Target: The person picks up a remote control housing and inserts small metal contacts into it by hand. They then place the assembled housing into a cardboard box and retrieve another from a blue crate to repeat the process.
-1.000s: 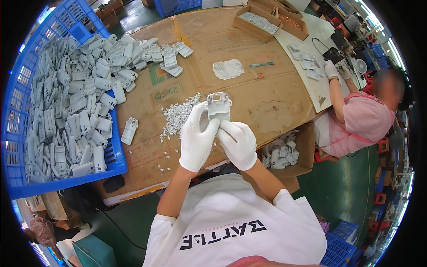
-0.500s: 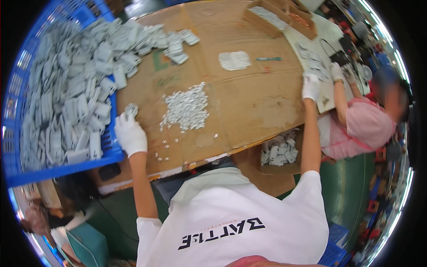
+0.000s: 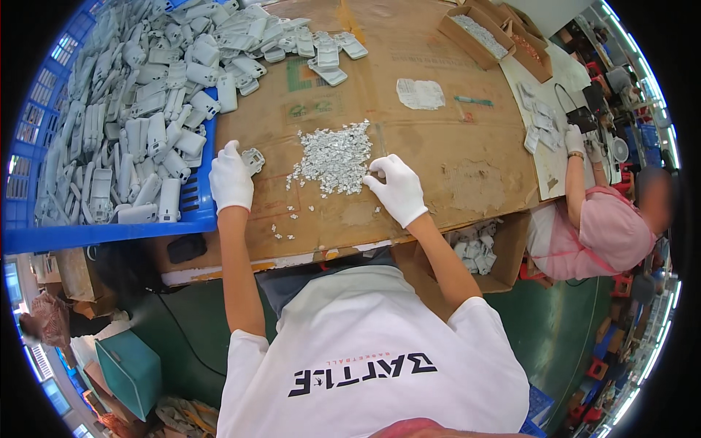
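My left hand (image 3: 232, 177), in a white glove, grips a small whitish plastic casing (image 3: 253, 161) at its thumb side, above the cardboard-covered table. To the right of it lies a loose heap of tiny white-silver parts (image 3: 332, 157). At that heap's right edge, my gloved right hand (image 3: 399, 191) has thumb and forefinger bent toward each other in a pinch. Whatever sits between those fingertips is too small to make out. A few single tiny parts (image 3: 277, 231) lie scattered nearer the table's front edge.
On the left, a blue crate (image 3: 109, 235) overflows with pale plastic casings (image 3: 157, 131). A paper sheet (image 3: 420, 94) and a teal tool (image 3: 473, 101) lie farther back. Cardboard boxes (image 3: 475, 44) hold parts. An open carton (image 3: 511, 252) stands below the edge. A co-worker in pink (image 3: 610, 226) sits right.
My right hand has come from the far right table end to the heap of tiny parts. My left hand still has the casing, now turned to its right side. The whole view has shifted.
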### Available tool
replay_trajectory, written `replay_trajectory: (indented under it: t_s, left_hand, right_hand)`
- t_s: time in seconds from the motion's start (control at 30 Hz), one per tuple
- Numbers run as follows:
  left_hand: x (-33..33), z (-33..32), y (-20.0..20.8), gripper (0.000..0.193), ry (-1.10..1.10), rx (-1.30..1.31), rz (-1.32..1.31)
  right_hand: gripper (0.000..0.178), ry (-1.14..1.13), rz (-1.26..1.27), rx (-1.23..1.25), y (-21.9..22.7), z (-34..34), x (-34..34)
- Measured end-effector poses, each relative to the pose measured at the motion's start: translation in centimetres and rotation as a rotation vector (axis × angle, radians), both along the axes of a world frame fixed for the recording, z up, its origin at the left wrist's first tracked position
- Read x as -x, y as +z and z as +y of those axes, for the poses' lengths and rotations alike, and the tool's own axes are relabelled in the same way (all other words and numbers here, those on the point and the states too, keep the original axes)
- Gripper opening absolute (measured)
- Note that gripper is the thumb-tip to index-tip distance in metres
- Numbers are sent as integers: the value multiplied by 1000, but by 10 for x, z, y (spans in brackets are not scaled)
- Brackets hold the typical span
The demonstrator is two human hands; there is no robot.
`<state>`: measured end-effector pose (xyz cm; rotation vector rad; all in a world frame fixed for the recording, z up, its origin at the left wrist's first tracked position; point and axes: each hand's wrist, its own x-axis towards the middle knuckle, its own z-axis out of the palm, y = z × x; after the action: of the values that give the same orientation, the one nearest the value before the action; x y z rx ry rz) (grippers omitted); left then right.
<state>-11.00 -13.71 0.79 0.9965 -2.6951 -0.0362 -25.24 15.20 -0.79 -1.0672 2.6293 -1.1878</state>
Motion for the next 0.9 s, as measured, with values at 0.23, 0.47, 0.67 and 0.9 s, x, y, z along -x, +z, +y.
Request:
replay_trajectory:
  t_s: [0.23,0.47,0.67,0.9]
  left_hand:
    - [-11,-15,-2,20,-146,-349,8]
    - [-28,28,10,32,-242,-902,547]
    - [-38,71,5,46,-274,-1091,774]
    - [-20,127,7,52,-238,-917,675]
  right_hand:
    - [12,153,-15,-175,3,-3,11]
    - [3,120,197,-378,13,-5,9]
    - [7,184,324,-328,-2,8,12]
    - [16,127,506,-459,-18,20,1]
